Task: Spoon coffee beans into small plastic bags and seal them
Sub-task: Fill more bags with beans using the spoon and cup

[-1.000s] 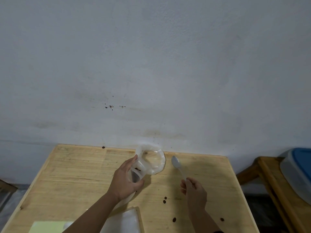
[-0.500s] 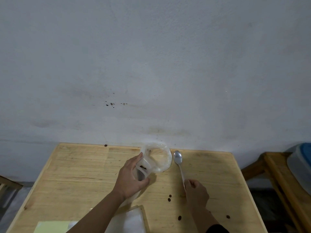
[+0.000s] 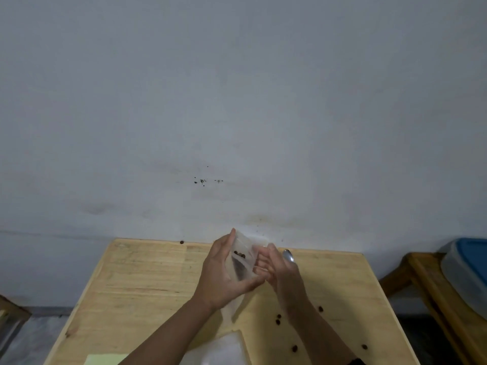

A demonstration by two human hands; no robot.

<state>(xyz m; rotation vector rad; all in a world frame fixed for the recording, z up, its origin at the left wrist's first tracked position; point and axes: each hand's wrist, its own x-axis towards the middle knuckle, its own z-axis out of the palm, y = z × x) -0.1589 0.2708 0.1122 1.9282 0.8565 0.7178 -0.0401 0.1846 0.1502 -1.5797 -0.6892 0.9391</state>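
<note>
A small clear plastic bag with a few dark coffee beans inside is held up over the wooden table. My left hand grips the bag's left side and bottom. My right hand meets it from the right, fingers on the bag's right edge. A metal spoon lies on the table just behind my right hand, only its bowl showing. Loose coffee beans are scattered on the table under my right forearm.
A stack of clear bags and a pale green sheet lie at the near edge. A single bean sits by the wall. To the right stands a wooden stand bearing a blue-lidded plastic tub.
My right hand has let go of the spoon, which now lies on the table, and has moved left onto the bag. The bag's round open mouth has been flattened between both hands.
</note>
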